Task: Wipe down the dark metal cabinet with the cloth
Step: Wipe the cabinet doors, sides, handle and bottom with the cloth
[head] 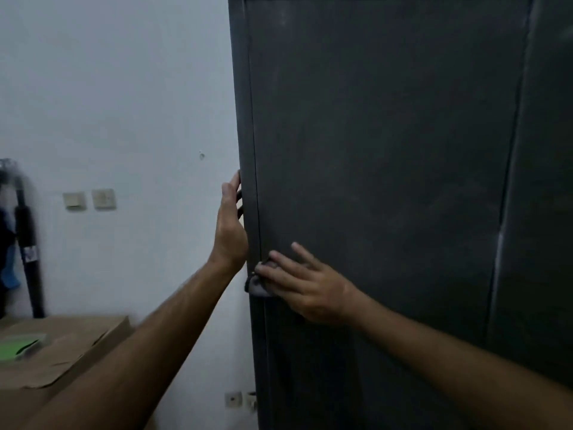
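Observation:
The dark metal cabinet (pixel 387 150) fills the right half of the view, its door closed and dusty. My left hand (pixel 230 225) rests flat on the cabinet's left side edge, fingers straight and pointing up. My right hand (pixel 305 288) presses a small grey cloth (pixel 258 287) against the door near its left edge, fingers spread and straight over it. Most of the cloth is hidden under the fingers.
A white wall (pixel 124 103) with two switch plates (pixel 90 200) lies left of the cabinet. A cardboard box (pixel 62 352) with a green item on it stands at the lower left. A dark pole (pixel 28 243) leans in the far left corner. Sockets (pixel 240 400) sit low on the wall.

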Available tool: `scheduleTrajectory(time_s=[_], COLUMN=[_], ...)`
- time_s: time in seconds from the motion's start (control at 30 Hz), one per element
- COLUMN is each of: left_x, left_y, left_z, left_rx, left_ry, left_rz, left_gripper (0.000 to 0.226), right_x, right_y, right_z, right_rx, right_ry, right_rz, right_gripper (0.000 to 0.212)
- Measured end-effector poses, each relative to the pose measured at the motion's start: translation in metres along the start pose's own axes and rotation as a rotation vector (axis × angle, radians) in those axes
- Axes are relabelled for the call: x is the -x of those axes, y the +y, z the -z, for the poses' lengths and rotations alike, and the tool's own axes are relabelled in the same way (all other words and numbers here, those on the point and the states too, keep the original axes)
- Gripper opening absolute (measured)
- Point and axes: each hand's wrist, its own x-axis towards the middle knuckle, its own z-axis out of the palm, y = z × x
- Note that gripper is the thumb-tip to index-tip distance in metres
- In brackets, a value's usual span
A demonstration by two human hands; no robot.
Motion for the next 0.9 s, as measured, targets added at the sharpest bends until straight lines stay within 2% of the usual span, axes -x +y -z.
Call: scheduleTrajectory(time_s=[0.03,0.07,0.13,0.2,0.23,0.27,0.3,0.4,0.43,0.47,0.5,0.53,0.63,0.67,0.7,0.73,0.77,0.83,0.87,0.9], left_x=[-0.004,-0.008,-0.017,-0.021,-0.023,-0.024,-0.025,-0.030,-0.032,-0.033,-0.035,-0.036,-0.034,-0.033,-0.032,-0.029,-0.027,-0.021,-0.018,-0.017], left_y=[0.003,0.007,0.012,0.016,0.016,0.017,0.017,0.020,0.022,0.024,0.026,0.027,0.024,0.021,0.019,0.017,0.015,0.010,0.006,0.001], left_z=[0.002,0.003,0.005,0.007,0.008,0.010,0.013,0.021,0.023,0.024,0.024,0.022,0.011,0.006,0.001,-0.004,-0.008,-0.014,-0.016,-0.018], left_rx=[0.012,0.027,0.045,0.057,0.072,0.091,0.112,0.143,0.137,0.130,0.119,0.104,0.064,0.057,0.050,0.037,0.010,-0.085,-0.144,-0.203], left_ry=[-0.011,-0.023,-0.041,-0.020,0.000,0.016,0.024,0.019,0.018,0.014,0.009,0.011,0.062,0.091,0.117,0.136,0.148,0.148,0.147,0.145], left_rz=[0.013,0.035,0.089,0.131,0.149,0.171,0.191,0.250,0.261,0.268,0.273,0.273,0.244,0.222,0.202,0.179,0.141,0.039,-0.014,-0.058], left_gripper=[0.073,0.076,0.081,0.086,0.086,0.085,0.084,0.086,0.085,0.084,0.083,0.080,0.071,0.069,0.066,0.063,0.061,0.059,0.057,0.057], right_x=[0.000,-0.010,-0.046,-0.090,-0.107,-0.117,-0.119,-0.074,-0.055,-0.041,-0.034,-0.034,-0.073,-0.094,-0.112,-0.121,-0.118,-0.080,-0.050,-0.020], right_y=[0.022,0.049,0.107,0.137,0.134,0.121,0.100,0.042,0.045,0.060,0.081,0.106,0.161,0.160,0.150,0.133,0.112,0.082,0.080,0.088], right_z=[0.006,0.013,0.035,0.057,0.060,0.058,0.050,0.027,0.025,0.027,0.032,0.038,0.064,0.069,0.070,0.067,0.060,0.047,0.043,0.043], right_rx=[0.025,0.051,0.100,0.069,0.023,-0.023,-0.059,-0.031,-0.004,0.011,0.025,0.040,0.047,0.025,-0.010,-0.047,-0.071,-0.055,-0.025,-0.002], right_ry=[0.013,0.065,0.251,0.373,0.403,0.396,0.357,0.050,-0.013,-0.013,0.038,0.105,0.352,0.400,0.419,0.399,0.342,0.163,0.086,0.079], right_rz=[-0.001,-0.088,-0.439,-0.796,-0.876,-0.852,-0.717,-0.080,0.053,0.106,0.074,-0.032,-0.574,-0.751,-0.841,-0.821,-0.685,-0.287,-0.153,-0.089], right_gripper=[0.060,0.059,0.050,0.045,0.045,0.047,0.049,0.056,0.056,0.055,0.051,0.048,0.044,0.044,0.046,0.048,0.050,0.051,0.050,0.048])
